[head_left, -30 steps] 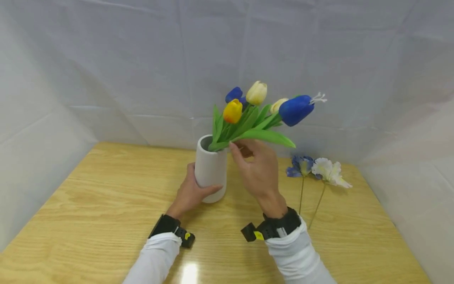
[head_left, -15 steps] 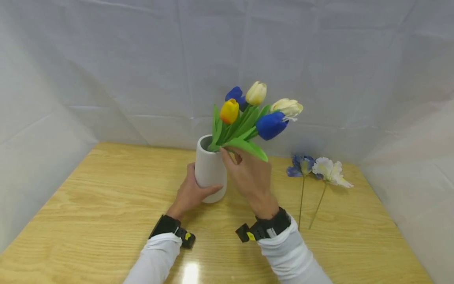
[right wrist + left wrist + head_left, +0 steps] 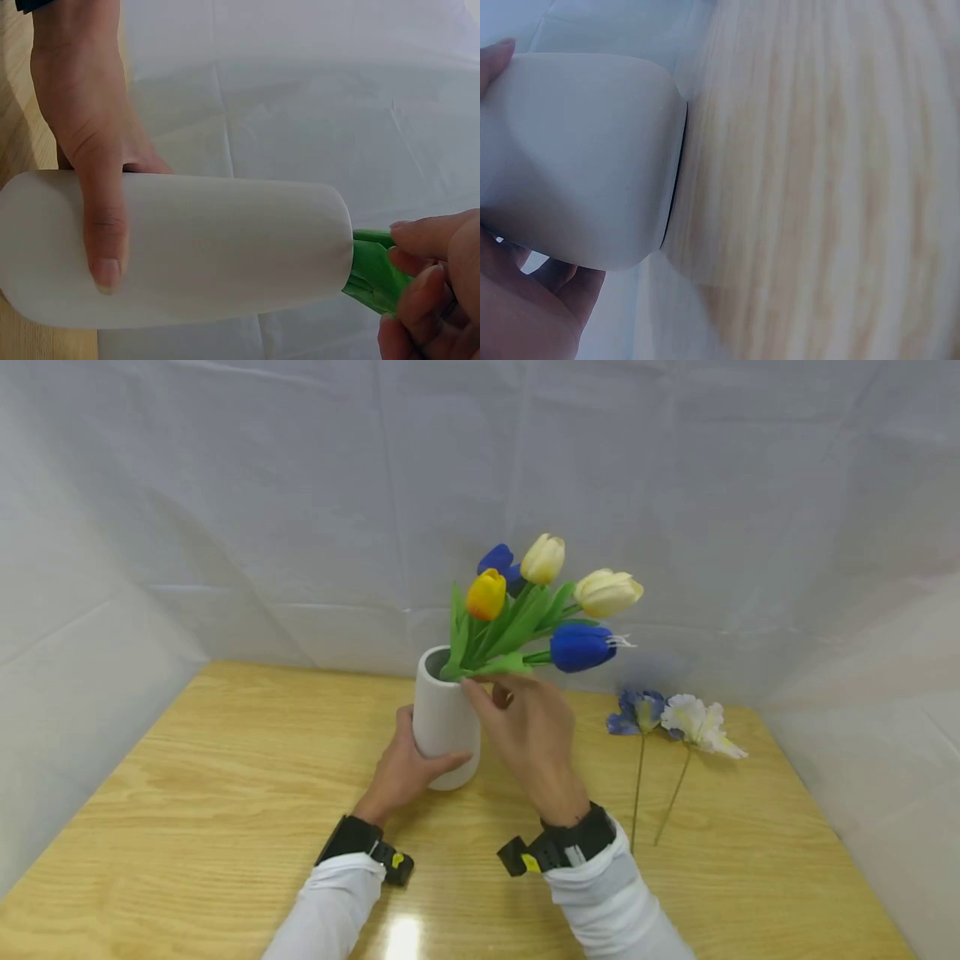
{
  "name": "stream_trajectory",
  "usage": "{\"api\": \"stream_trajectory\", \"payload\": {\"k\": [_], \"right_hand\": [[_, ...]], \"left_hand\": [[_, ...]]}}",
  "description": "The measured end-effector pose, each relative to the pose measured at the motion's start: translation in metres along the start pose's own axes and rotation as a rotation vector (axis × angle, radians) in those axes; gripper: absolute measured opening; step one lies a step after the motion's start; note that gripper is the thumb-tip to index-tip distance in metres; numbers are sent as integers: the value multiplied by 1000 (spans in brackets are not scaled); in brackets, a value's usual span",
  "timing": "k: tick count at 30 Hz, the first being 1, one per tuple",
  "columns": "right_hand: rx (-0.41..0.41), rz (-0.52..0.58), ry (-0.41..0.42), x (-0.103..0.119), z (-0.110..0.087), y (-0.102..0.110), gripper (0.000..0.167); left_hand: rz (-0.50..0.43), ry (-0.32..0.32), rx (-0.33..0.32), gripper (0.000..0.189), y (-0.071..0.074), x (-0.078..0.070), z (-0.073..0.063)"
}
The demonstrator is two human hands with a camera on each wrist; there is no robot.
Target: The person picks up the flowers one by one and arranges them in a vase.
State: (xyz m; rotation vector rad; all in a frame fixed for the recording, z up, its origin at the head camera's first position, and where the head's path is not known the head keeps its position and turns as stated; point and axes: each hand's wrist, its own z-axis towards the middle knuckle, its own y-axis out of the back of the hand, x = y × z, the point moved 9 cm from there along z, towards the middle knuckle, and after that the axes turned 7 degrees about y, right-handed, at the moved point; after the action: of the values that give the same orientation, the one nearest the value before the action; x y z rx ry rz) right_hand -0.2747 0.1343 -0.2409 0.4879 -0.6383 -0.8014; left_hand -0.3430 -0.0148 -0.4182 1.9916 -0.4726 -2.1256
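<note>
A white vase (image 3: 447,722) stands on the table, held low on its side by my left hand (image 3: 400,770), thumb across the front. In the left wrist view the vase's base (image 3: 641,172) sits at the tabletop. My right hand (image 3: 534,739) is at the rim, pinching the green stem of a blue tulip (image 3: 579,648) with white stamens that leans to the right. The right wrist view shows the right fingertips (image 3: 405,232) on green leaves (image 3: 373,274) just outside the mouth. A yellow tulip (image 3: 486,595), two cream tulips (image 3: 542,560) and another blue flower (image 3: 497,560) rise from the vase.
To the right on the wooden table (image 3: 225,793) lie a blue-purple flower (image 3: 636,711) and a white ruffled flower (image 3: 699,724), each with a thin stem pointing toward the near edge. White cloth (image 3: 262,510) hangs behind and along both sides.
My right hand has moved left and slightly down to the vase's rim, bringing the blue tulip lower and leftward, uncovering the right-hand cream tulip. The left hand and vase have stayed put.
</note>
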Motion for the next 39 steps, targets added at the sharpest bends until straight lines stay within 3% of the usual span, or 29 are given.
{"api": "stream_trajectory", "payload": {"k": [6,11,16,28,39], "right_hand": [[19,14,32,-3,-13,1,20],[82,28,-31,-18,-25,-6,23],[94,75,-92,-35,-34,-9,20],[126,85,-132,-61,-51,-14,22],[181,92,-308,-104,-78,-16,22]], "left_hand": [[-3,-8,-7,97,1,-4,-3],[4,-11,-16,97,1,-4,-4],[-2,-15,-12,98,1,-3,-4],[-23,-15,0,94,0,-5,-4],[14,-21,4,97,-1,-4,-3]]}}
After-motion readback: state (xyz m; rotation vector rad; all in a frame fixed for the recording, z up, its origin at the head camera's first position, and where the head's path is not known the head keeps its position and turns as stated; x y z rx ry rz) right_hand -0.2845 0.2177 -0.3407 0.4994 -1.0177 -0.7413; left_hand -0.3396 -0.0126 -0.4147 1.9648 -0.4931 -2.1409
